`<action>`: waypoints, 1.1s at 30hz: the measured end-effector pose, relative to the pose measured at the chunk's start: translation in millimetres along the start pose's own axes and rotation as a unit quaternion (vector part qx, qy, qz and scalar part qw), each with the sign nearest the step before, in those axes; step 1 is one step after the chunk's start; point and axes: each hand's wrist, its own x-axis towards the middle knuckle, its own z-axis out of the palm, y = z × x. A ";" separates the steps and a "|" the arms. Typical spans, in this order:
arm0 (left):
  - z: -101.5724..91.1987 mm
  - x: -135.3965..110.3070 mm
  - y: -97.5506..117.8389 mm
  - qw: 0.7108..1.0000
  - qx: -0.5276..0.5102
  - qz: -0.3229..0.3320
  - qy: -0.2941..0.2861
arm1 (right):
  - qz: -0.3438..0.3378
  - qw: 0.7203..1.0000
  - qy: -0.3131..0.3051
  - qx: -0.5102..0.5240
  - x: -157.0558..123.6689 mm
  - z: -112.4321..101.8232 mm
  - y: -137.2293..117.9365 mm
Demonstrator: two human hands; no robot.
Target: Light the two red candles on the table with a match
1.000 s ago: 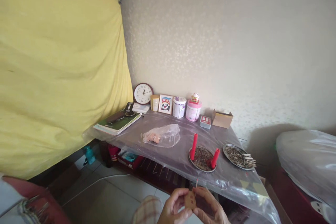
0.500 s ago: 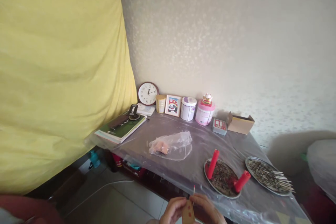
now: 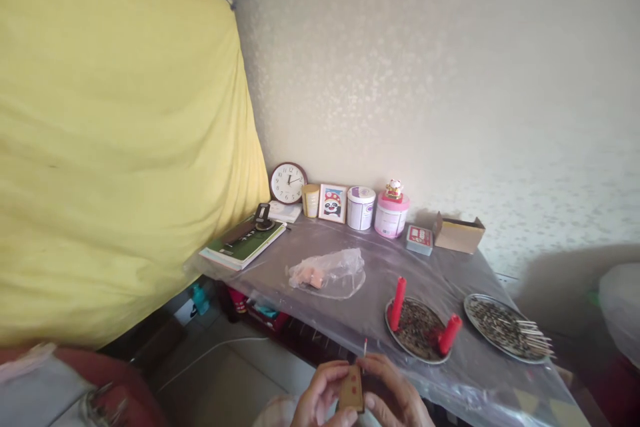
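At the bottom of the head view, my left hand [image 3: 319,395] is closed around a small tan matchbox [image 3: 352,392] with red marks on its face. A red-tipped match [image 3: 365,347] stands upright between the fingertips of my right hand [image 3: 393,392], close beside the box. The match tip shows no flame. On the table ahead to the right, a red candle [image 3: 398,305] stands upright and another red candle [image 3: 451,335] tilts, both on an oval metal plate [image 3: 425,361] covered in dark grains or husks.
A second plate [image 3: 515,357] holds similar bits and several pale sticks. A clear plastic bag [image 3: 345,267] with something orange-pink lies mid-table. Behind stand a clock [image 3: 289,183], tins [image 3: 361,208], a picture frame [image 3: 333,204] and a cardboard box [image 3: 459,235]. Books [image 3: 245,245] lie left.
Both hands, with the matchbox and match, sit slightly higher in view and show more fully. The camera has shifted a little.
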 end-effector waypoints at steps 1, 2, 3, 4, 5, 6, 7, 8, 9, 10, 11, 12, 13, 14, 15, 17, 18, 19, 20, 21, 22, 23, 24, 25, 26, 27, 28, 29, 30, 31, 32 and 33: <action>5.2 -2.5 5.0 1.000 0.000 -0.008 -0.010 | -0.011 1.000 0.017 -0.006 -3.2 -4.4 -4.9; 10.8 -4.9 9.7 1.000 0.003 -0.016 -0.016 | -0.022 0.999 0.036 -0.007 -6.6 -9.0 -8.8; 16.7 -6.9 14.0 0.999 0.002 -0.027 -0.020 | -0.032 0.998 0.055 -0.006 -10.0 -13.6 -11.6; 22.7 -8.7 17.4 0.999 -0.003 -0.038 -0.032 | -0.044 0.996 0.073 0.000 -13.4 -18.2 -13.3; 28.6 -10.1 20.0 0.999 -0.010 -0.040 -0.036 | -0.054 0.994 0.092 0.007 -16.8 -22.8 -14.2; 34.3 -11.3 21.7 0.998 -0.013 -0.040 -0.039 | -0.065 0.992 0.110 0.013 -20.1 -27.3 -14.6; 39.7 -12.2 22.6 0.998 -0.014 -0.041 -0.040 | -0.074 0.989 0.129 0.016 -23.4 -31.6 -14.7; 44.6 -12.9 23.0 0.998 -0.015 -0.042 -0.037 | -0.084 0.985 0.151 0.016 -26.6 -35.7 -15.0; 49.0 -13.4 23.1 0.998 -0.015 -0.044 -0.034 | -0.092 0.981 0.173 0.013 -29.5 -39.6 -15.5; 53.0 -13.8 23.1 0.998 -0.016 -0.046 -0.031 | -0.097 0.976 0.193 0.009 -32.3 -43.3 -16.3; 56.7 -13.9 23.2 0.998 -0.019 -0.047 -0.029 | -0.104 0.972 0.212 0.005 -34.7 -46.9 -17.5; 59.9 -14.0 23.5 0.998 -0.022 -0.047 -0.026 | -0.111 0.968 0.227 0.002 -36.9 -50.3 -18.9; 62.7 -14.1 24.1 0.998 -0.026 -0.049 -0.022 | -0.116 0.964 0.239 0.000 -38.9 -53.8 -20.4; 65.3 -14.2 25.0 0.998 -0.030 -0.053 -0.018 | -0.122 0.961 0.248 -0.003 -40.7 -57.1 -21.8; 67.7 -14.4 26.4 0.998 -0.034 -0.060 -0.013 | -0.128 0.959 0.252 -0.008 -42.3 -60.2 -23.1; 72.3 -15.7 30.5 0.996 -0.042 -0.076 -0.007 | -0.136 0.956 0.258 -0.024 -45.0 -65.6 -25.0; 74.6 -16.7 33.3 0.995 -0.045 -0.083 -0.008 | -0.135 0.955 0.264 -0.029 -46.3 -67.8 -26.0; 77.0 -17.9 36.6 0.995 -0.046 -0.089 -0.010 | -0.130 0.954 0.269 -0.029 -47.4 -69.5 -27.0; 79.4 -19.2 40.1 0.994 -0.046 -0.094 -0.014 | -0.119 0.954 0.273 -0.022 -48.3 -70.9 -28.4; 81.9 -20.2 43.8 0.994 -0.047 -0.097 -0.015 | -0.103 0.955 0.278 -0.007 -48.8 -72.0 -30.3; 84.4 -21.0 47.4 0.994 -0.049 -0.099 -0.019 | -0.083 0.955 0.285 0.015 -49.0 -72.9 -32.7; 86.8 -21.3 50.7 0.993 -0.051 -0.101 -0.022 | -0.059 0.954 0.292 0.042 -48.7 -73.6 -35.5; 89.0 -21.1 53.5 0.993 -0.052 -0.102 -0.023 | -0.034 0.950 0.303 0.073 -47.9 -74.3 -38.8; 91.1 -20.5 55.6 0.993 -0.052 -0.102 -0.026 | -0.010 0.943 0.317 0.104 -46.8 -74.8 -42.2; 93.0 -19.4 57.0 0.993 -0.050 -0.102 -0.030 | 0.011 0.934 0.330 0.134 -45.4 -75.2 -45.8; 94.7 -18.2 57.7 0.993 -0.048 -0.100 -0.034 | 0.026 0.927 0.339 0.160 -44.0 -75.3 -49.1; 96.4 -16.7 57.8 0.993 -0.046 -0.099 -0.038 | 0.033 0.922 0.343 0.179 -42.7 -75.1 -52.2; 97.9 -15.3 57.3 0.994 -0.044 -0.096 -0.038 | 0.033 0.919 0.344 0.189 -41.6 -74.5 -54.7; 99.3 -13.9 56.5 0.994 -0.043 -0.091 -0.036 | 0.025 0.920 0.343 0.188 -40.9 -73.5 -56.7; 100.5 -12.6 55.2 0.995 -0.043 -0.087 -0.032 | 0.011 0.924 0.341 0.176 -40.5 -71.9 -58.1; 101.5 -11.4 53.8 0.995 -0.043 -0.083 -0.028 | -0.011 0.929 0.338 0.152 -40.5 -69.9 -58.9; 102.4 -10.5 52.2 0.995 -0.045 -0.080 -0.025 | -0.036 0.935 0.333 0.119 -40.8 -67.5 -59.3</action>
